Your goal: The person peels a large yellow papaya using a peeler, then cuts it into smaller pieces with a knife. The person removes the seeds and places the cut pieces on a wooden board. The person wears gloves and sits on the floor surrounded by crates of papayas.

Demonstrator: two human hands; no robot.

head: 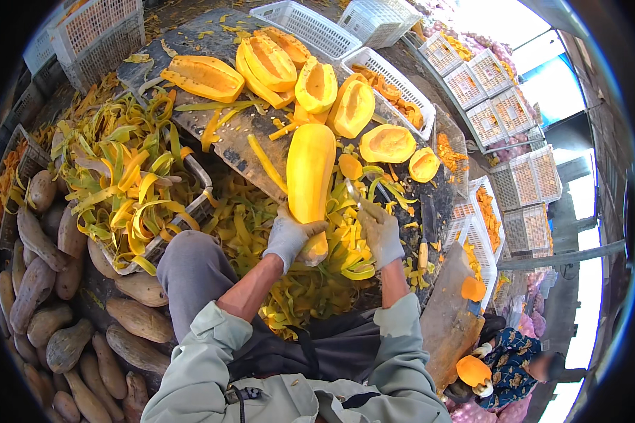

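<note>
A long peeled squash [309,164] points away from me over the edge of the work board [243,153]. My left hand [291,238], in a whitish glove, grips its near end. My right hand [382,232], also gloved, is just right of the squash, apart from it, and holds a small metal-bladed tool [352,191] that looks like a peeler. The fingers hide most of its handle. Yellow-green peel strips [254,227] are heaped beneath both hands. Halved, hollowed squash pieces [315,87] lie on the board beyond the whole one.
A crate of peelings [132,174] stands left, above many unpeeled squashes [69,343]. A knife with a wooden handle [423,255] lies right. White plastic crates [307,29] line the far side and right. A co-worker [508,365] at lower right holds an orange squash piece [473,370].
</note>
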